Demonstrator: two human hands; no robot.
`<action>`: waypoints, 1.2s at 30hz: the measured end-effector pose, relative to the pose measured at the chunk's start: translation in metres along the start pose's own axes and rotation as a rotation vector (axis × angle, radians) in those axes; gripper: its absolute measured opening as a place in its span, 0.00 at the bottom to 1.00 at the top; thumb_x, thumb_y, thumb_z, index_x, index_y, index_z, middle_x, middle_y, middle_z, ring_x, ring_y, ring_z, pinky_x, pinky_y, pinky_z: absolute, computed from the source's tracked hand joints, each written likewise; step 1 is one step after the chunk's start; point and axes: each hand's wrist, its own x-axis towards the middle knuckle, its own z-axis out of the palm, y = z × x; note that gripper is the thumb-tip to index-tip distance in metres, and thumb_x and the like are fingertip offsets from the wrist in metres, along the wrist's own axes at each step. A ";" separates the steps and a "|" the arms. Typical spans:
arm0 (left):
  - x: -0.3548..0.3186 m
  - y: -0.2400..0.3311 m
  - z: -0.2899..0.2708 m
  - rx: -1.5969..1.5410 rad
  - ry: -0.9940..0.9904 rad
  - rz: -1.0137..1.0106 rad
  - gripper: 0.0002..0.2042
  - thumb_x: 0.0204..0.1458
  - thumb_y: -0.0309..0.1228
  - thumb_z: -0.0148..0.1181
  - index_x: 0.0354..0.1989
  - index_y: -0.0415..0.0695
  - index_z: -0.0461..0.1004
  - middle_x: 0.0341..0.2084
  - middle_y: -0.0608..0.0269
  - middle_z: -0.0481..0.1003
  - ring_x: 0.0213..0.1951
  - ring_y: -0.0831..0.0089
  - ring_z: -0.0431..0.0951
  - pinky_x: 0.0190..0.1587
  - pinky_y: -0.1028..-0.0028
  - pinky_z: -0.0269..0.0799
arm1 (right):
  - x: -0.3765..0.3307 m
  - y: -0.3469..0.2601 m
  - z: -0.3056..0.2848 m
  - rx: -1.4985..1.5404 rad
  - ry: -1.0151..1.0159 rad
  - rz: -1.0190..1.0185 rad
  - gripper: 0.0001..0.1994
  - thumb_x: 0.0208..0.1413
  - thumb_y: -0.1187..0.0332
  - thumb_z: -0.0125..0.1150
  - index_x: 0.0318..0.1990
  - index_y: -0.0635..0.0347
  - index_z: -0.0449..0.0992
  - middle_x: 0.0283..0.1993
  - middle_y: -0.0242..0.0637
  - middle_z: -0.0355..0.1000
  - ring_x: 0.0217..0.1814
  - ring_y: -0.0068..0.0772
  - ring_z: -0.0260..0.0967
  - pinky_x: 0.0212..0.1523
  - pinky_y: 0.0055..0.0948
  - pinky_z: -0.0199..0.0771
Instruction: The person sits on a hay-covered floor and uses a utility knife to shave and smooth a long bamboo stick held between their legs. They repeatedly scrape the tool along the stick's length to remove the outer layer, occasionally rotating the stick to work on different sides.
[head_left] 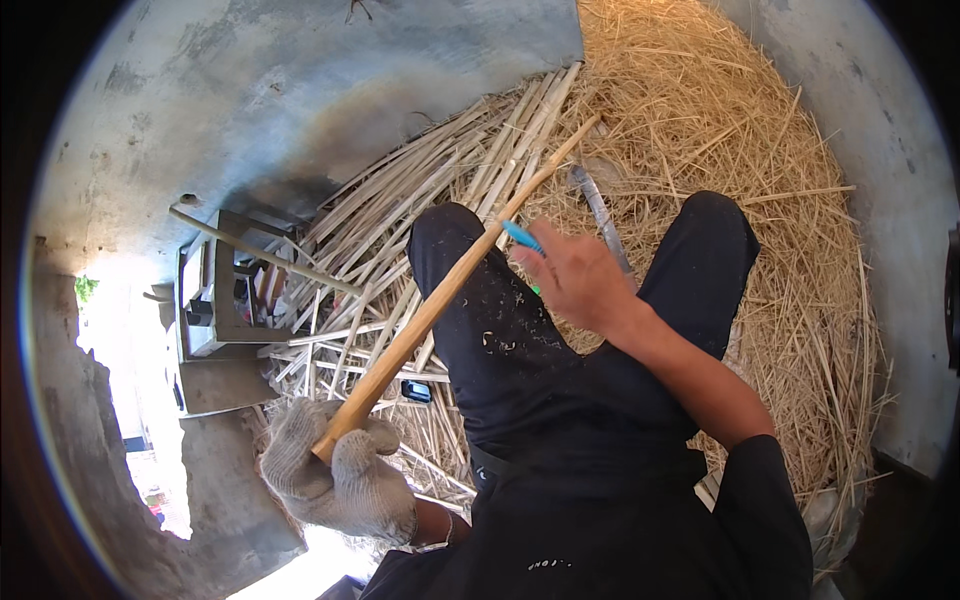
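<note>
A long, smooth wooden stick [432, 312] runs slantwise across my left thigh, thick at the near end and thinner at the far end. My left hand [335, 470], in a knitted pale work glove, is closed around its thick end. Bare and closed, my right hand [580, 275] pinches a slim blue pen-like object [522, 237], whose blue end lies at the stick's middle. The fingers hide most of it, and whether it touches the wood I cannot tell. Between my knees a long metal blade [598, 212] lies on the straw, its near end hidden behind my right hand.
Split strips [430, 165] of pale wood or bamboo lie piled at the left. Shavings [720, 120] heap up ahead and to the right. A grey wooden frame [235, 335] stands left, with a thin rod across it. A small black-and-blue object [416, 391] lies by my left thigh. Walls [860, 110] enclose the space.
</note>
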 end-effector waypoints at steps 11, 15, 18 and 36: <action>0.005 0.000 0.004 0.009 -0.019 0.026 0.17 0.38 0.19 0.57 0.41 0.34 0.68 0.30 0.50 0.69 0.22 0.71 0.72 0.12 0.83 0.68 | 0.002 0.020 0.012 -0.062 0.037 0.032 0.16 0.67 0.55 0.49 0.39 0.61 0.68 0.17 0.52 0.67 0.20 0.60 0.69 0.22 0.51 0.67; 0.004 0.000 0.008 0.009 -0.006 0.089 0.16 0.40 0.20 0.56 0.41 0.34 0.68 0.27 0.51 0.68 0.16 0.74 0.68 0.10 0.83 0.64 | 0.014 0.032 0.009 -0.136 0.032 0.142 0.15 0.67 0.57 0.50 0.39 0.62 0.68 0.17 0.53 0.67 0.20 0.62 0.68 0.23 0.53 0.67; 0.005 -0.003 0.008 0.023 0.007 0.095 0.15 0.41 0.21 0.56 0.40 0.34 0.68 0.28 0.51 0.68 0.13 0.75 0.66 0.09 0.83 0.64 | 0.004 0.007 0.011 -0.027 -0.023 0.059 0.16 0.67 0.55 0.49 0.39 0.62 0.68 0.18 0.53 0.68 0.21 0.61 0.69 0.23 0.53 0.68; 0.002 0.001 0.008 0.049 0.047 0.011 0.16 0.42 0.22 0.57 0.42 0.34 0.67 0.26 0.50 0.70 0.14 0.74 0.69 0.10 0.81 0.64 | 0.024 0.062 0.020 -0.161 0.029 0.233 0.16 0.67 0.55 0.48 0.40 0.61 0.69 0.23 0.53 0.73 0.22 0.60 0.72 0.24 0.53 0.69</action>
